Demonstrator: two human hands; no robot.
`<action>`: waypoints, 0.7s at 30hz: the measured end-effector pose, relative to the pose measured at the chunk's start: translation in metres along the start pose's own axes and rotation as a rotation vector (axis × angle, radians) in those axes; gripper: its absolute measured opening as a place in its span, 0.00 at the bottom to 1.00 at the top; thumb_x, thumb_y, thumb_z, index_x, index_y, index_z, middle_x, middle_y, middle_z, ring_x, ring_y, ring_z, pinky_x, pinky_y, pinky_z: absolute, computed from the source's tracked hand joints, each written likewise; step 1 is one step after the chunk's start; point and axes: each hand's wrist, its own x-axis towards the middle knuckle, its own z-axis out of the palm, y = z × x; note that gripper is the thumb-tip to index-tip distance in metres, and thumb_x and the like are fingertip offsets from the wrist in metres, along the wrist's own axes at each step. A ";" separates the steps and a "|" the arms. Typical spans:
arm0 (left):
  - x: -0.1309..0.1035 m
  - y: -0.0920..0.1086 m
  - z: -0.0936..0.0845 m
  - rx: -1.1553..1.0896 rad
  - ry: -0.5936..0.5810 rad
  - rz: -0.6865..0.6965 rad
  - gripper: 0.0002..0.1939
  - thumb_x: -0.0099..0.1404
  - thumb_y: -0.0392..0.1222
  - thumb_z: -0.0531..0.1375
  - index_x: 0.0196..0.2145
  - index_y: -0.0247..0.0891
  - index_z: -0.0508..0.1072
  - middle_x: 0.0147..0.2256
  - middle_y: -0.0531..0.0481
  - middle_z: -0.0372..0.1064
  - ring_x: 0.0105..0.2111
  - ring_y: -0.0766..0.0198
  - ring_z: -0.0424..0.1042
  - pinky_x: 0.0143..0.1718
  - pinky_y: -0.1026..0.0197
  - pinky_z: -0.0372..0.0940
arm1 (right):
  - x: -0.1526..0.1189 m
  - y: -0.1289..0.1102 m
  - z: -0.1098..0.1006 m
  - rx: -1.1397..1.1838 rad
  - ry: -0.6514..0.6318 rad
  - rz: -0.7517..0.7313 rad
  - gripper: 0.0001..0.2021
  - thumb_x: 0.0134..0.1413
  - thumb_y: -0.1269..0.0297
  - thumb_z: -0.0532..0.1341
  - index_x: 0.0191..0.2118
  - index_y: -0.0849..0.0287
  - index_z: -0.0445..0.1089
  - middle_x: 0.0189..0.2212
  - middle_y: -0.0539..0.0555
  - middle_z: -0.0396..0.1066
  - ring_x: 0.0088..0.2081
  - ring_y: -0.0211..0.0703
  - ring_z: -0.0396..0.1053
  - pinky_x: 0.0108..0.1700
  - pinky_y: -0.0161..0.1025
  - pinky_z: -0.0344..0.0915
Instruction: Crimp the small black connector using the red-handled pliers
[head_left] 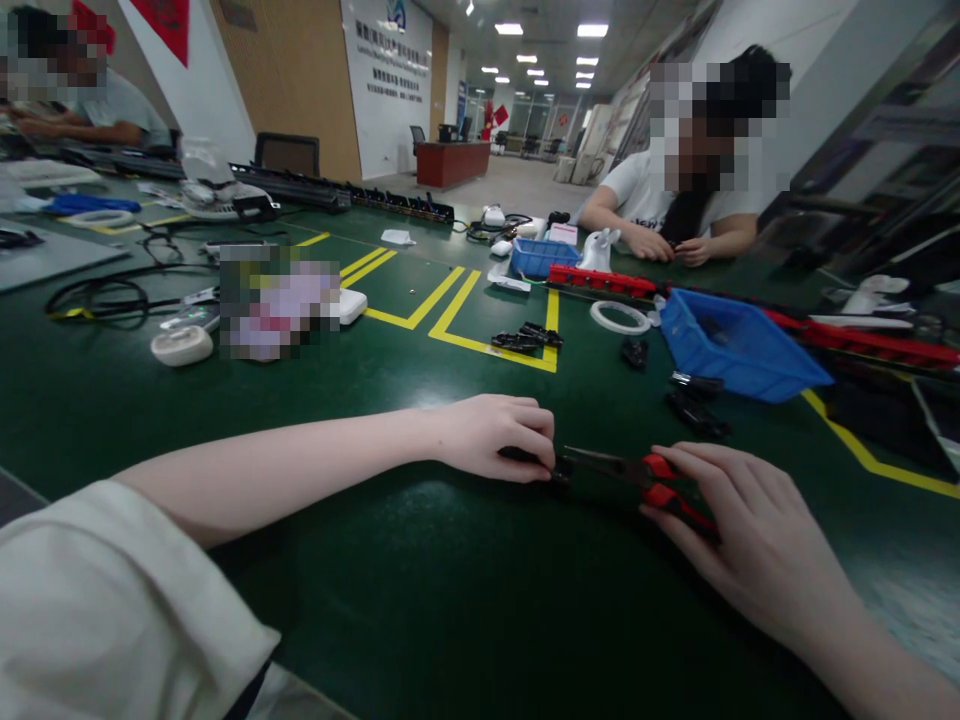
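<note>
My left hand is closed around a small black part, most of it hidden by the fingers, just above the green table. From the right, my right hand grips a pair of long-nose pliers by their red handles. The plier jaws point left and reach close to the black part; whether they touch it I cannot tell. Several similar black parts lie beyond my hands, and more black pieces rest near the blue bin.
A roll of white tape lies left of the bin. Red rails run along the back right. At the left are a white case, a white box and black cables. A co-worker sits across the table.
</note>
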 end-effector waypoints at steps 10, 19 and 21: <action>-0.001 -0.001 -0.003 -0.131 -0.077 -0.099 0.10 0.68 0.39 0.61 0.46 0.33 0.73 0.46 0.42 0.68 0.45 0.57 0.70 0.47 0.57 0.68 | 0.002 -0.005 -0.006 0.062 0.017 -0.026 0.19 0.62 0.52 0.59 0.53 0.57 0.66 0.44 0.64 0.72 0.41 0.60 0.73 0.37 0.55 0.71; -0.001 0.000 -0.002 -0.230 -0.050 -0.115 0.03 0.65 0.35 0.64 0.35 0.33 0.74 0.47 0.43 0.65 0.46 0.59 0.71 0.46 0.57 0.70 | 0.002 -0.008 -0.007 0.122 0.029 -0.010 0.17 0.60 0.52 0.61 0.52 0.54 0.68 0.43 0.61 0.73 0.38 0.56 0.74 0.36 0.53 0.72; -0.001 0.000 -0.003 -0.212 -0.063 -0.103 0.03 0.65 0.35 0.64 0.36 0.33 0.75 0.47 0.43 0.66 0.46 0.58 0.71 0.47 0.56 0.70 | 0.001 -0.008 -0.006 0.125 0.015 -0.010 0.18 0.61 0.52 0.60 0.52 0.55 0.68 0.45 0.62 0.73 0.38 0.55 0.74 0.35 0.52 0.73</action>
